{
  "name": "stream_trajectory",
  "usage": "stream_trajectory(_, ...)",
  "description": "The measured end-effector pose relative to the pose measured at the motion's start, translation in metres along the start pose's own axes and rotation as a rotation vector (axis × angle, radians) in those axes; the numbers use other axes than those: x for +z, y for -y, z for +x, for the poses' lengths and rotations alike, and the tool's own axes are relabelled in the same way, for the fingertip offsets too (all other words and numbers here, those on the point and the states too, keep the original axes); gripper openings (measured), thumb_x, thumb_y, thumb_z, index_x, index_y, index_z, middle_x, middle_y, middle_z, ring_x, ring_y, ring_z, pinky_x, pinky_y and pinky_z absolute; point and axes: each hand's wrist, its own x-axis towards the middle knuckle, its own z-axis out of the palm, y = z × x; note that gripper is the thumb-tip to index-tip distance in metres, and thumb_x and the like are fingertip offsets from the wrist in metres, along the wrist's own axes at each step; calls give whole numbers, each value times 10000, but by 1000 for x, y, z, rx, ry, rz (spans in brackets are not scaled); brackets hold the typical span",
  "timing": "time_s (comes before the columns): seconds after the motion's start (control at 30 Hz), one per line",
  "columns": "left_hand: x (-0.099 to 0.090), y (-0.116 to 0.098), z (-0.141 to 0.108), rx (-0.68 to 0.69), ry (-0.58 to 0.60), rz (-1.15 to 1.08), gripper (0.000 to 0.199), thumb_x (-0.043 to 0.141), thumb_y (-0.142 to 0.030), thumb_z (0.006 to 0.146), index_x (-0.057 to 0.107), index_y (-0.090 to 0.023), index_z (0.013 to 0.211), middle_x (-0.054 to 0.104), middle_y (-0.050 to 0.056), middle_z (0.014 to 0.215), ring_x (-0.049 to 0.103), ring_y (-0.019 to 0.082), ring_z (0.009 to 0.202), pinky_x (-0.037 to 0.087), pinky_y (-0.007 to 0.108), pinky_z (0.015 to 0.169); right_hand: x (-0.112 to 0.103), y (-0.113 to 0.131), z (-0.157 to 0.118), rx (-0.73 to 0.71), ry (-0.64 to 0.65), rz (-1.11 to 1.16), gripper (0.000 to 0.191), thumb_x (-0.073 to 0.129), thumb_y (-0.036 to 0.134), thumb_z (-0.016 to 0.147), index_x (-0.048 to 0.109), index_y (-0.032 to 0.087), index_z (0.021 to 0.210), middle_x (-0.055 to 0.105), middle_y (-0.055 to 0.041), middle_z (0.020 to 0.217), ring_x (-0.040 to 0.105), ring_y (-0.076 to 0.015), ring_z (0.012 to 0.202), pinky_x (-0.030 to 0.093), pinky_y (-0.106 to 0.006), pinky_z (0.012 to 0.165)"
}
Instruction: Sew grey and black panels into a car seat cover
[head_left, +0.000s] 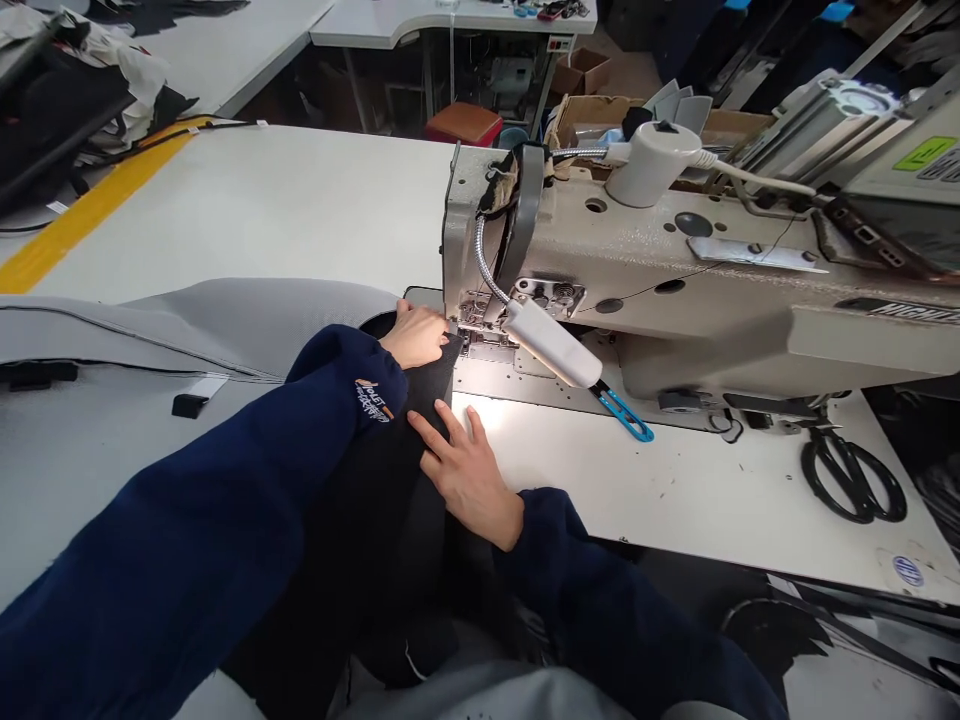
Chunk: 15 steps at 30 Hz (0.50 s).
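A black fabric piece (397, 500) runs from my lap up to the presser foot (484, 342) of a sewing machine (720, 260). Close beside the foot, my left hand (416, 333) has its fingers curled and closed on the fabric's far end. Lower down, my right hand (471, 478) lies on the fabric's right edge with its fingers spread. Grey fabric (247, 320) with a dark seam spreads over the table to the left, partly behind my left sleeve. A lit white lamp (555, 345) hangs in front of the needle area, hiding part of it.
Blue thread snips (626, 412) lie on the machine bed by the lamp. Black-handled scissors (853, 478) rest at the right of the white table (675, 490). Yellow tape (97, 205) crosses the table at the left, near dark cloth scraps (60, 120). A red-brown stool (463, 123) stands behind.
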Motion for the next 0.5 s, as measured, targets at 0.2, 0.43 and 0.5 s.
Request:
stream_trajectory(0.2, 5, -8, 9, 25, -45, 36, 182, 497, -144, 785, 662, -99, 847, 669, 161, 1001, 576, 334, 999, 293, 446, 857, -1, -11, -7, 5, 36, 3, 143, 535, 189, 921, 651, 178, 1004, 248, -75, 1596, 208, -429, 1435, 246, -717, 1077)
stream_trajectory(0.43, 8, -7, 12, 59, -52, 21, 272, 488, -90, 760, 646, -80, 981, 667, 188, 984, 578, 362, 989, 314, 470, 834, 4, -14, -7, -20, -24, -24, 103, 555, 115, 883, 640, 167, 910, 294, -100, 1567, 230, -437, 1402, 284, -710, 1038)
stream_trajectory(0.5, 8, -7, 11, 62, -56, 19, 296, 488, -88, 764, 633, -69, 1021, 658, 192, 987, 573, 355, 984, 321, 469, 840, 5, -13, -8, 26, -69, -24, 107, 563, 98, 876, 641, 171, 890, 391, -141, 1483, 318, -397, 1351, 320, -658, 1044)
